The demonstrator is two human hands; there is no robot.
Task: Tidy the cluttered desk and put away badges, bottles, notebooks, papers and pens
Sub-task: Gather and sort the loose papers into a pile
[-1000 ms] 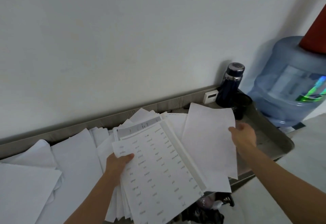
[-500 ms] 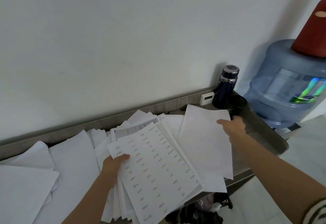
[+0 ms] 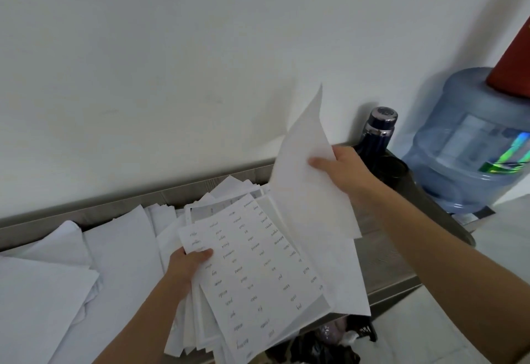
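My left hand [image 3: 187,266] grips a stack of white papers [image 3: 258,272] at its left edge; the top sheet carries columns of printed words. My right hand [image 3: 341,171] pinches a blank white sheet [image 3: 304,174] by its right edge and holds it raised and tilted above the stack. More loose white papers [image 3: 86,272] cover the grey desk [image 3: 384,266] on the left. A dark blue bottle [image 3: 377,137] with a shiny cap stands by the wall just behind my right hand, with a black cup [image 3: 397,168] next to it.
A large blue water jug [image 3: 470,145] with a red object [image 3: 513,62] on top stands to the right of the desk. A white wall runs behind the desk. Dark clutter [image 3: 324,343] lies on the floor below the desk's front edge.
My right hand has lifted the blank sheet off the desk and tipped it upright. The small white device by the wall is now hidden behind it. My left hand keeps hold of the stack.
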